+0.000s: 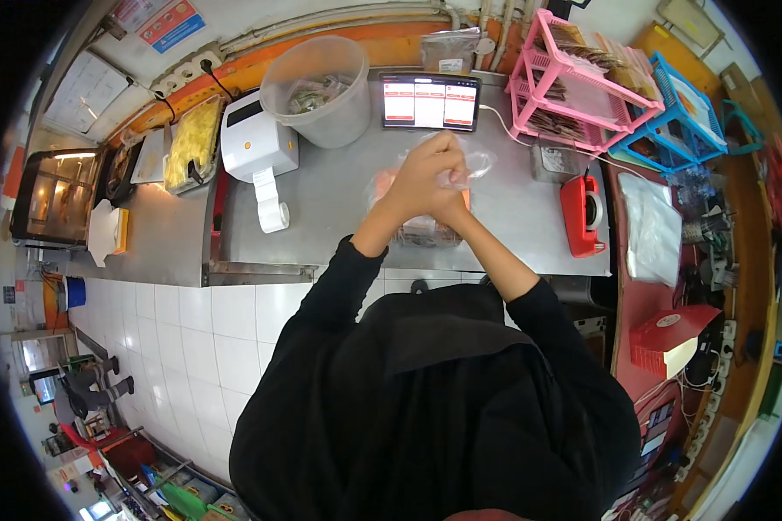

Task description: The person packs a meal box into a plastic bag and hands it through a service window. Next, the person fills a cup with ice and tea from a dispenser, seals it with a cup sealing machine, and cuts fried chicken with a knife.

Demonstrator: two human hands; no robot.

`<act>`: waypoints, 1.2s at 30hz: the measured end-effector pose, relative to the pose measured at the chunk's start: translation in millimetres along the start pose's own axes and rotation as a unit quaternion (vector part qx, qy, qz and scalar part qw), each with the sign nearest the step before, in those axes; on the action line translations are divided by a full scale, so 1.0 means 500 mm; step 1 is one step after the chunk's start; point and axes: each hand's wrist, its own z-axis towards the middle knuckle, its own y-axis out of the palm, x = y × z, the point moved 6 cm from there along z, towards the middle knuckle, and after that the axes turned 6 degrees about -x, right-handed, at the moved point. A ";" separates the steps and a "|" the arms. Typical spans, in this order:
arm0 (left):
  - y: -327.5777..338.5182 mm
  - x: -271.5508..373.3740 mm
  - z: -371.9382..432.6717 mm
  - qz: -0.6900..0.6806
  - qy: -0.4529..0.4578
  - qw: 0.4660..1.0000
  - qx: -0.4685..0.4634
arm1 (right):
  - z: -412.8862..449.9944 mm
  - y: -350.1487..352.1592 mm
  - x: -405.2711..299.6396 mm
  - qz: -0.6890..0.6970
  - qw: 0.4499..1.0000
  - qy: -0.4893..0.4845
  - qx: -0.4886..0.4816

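Observation:
My left hand (427,163) and my right hand (449,195) are close together over the steel table (326,208), both at the gathered top of a clear plastic bag (479,163). The fingers overlap, so which hand grips which part of the film is hard to see. Beneath the hands lies the body of the bag, with orange-brown contents (430,231) showing through. Just beyond the bag stands a tablet (431,102) with a lit screen.
A label printer (254,140) and a translucent bucket (339,124) stand back left. Pink tiered trays (560,84), a clear container (554,161) and a red tape dispenser (581,218) are to the right. Clear bags (648,225) lie farther right. Another person (94,387) stands far left.

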 end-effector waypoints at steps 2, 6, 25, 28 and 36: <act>-0.037 0.060 -0.005 0.030 0.094 0.993 -0.069 | -0.005 -0.008 0.008 0.050 0.997 0.026 0.046; -0.157 -0.017 -0.104 -0.181 0.026 0.977 0.108 | -0.006 -0.023 -0.025 -0.197 0.980 -0.012 0.027; 0.067 -0.145 -0.103 0.042 -0.066 0.994 0.073 | 0.053 -0.103 -0.335 0.118 0.950 0.031 -0.286; 0.058 -0.099 -0.126 0.367 -0.044 0.924 0.094 | 0.048 -0.252 -0.217 0.140 0.977 0.084 -0.139; -0.096 0.109 -0.027 -0.018 0.049 0.998 0.042 | -0.203 -0.085 0.017 0.545 0.759 0.332 -0.128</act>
